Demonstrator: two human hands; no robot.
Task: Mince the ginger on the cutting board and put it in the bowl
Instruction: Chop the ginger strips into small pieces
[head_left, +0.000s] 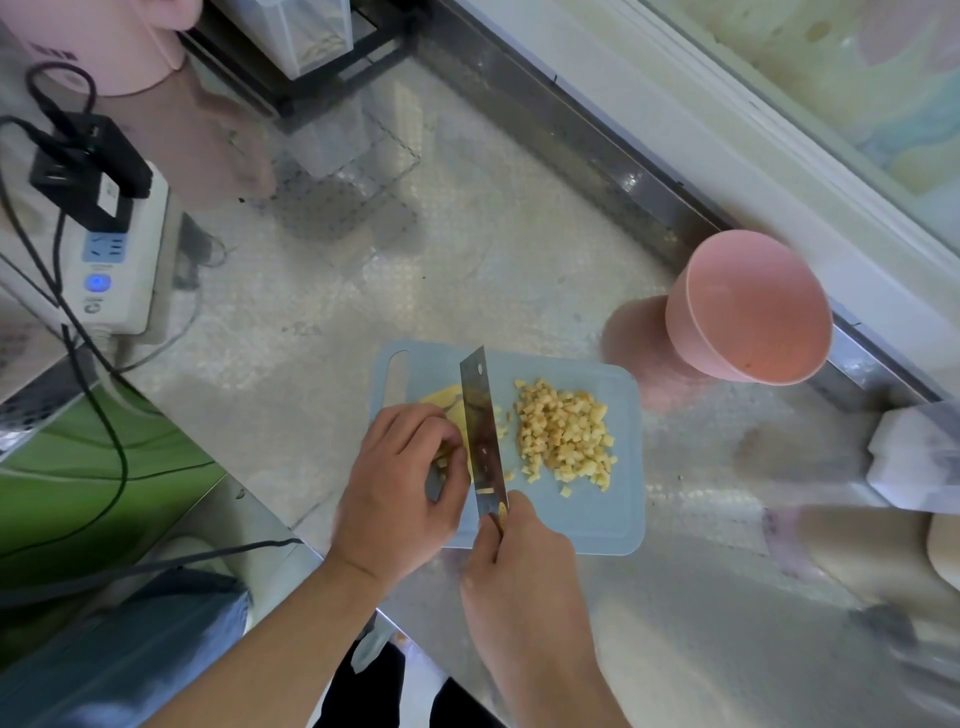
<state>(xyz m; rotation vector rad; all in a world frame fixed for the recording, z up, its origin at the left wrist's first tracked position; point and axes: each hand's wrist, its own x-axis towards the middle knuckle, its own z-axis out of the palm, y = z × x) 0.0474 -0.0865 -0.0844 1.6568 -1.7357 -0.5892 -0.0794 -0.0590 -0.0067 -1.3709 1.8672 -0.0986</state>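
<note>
Single head cam, wide-angle, looks steeply down and forward over the bench (322, 270). Close range: both forearms enter from the bottom edge. Right hand (511, 561) grip on the knife (480, 431) sits just below frame centre; left hand (402, 488) is just left of that grip. Bowl (748, 312) is up-right of it, power strip (122, 249) far left. Edges bend from lens distortion. No second view to overlap.

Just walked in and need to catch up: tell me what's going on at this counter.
A person is cutting ginger on a blue cutting board. The right hand grips the knife, blade down on the board, while the left hand holds the uncut ginger piece beside the blade. A pile of diced ginger lies to the blade's right. The pink bowl beyond the board holds no ginger yet.
</note>
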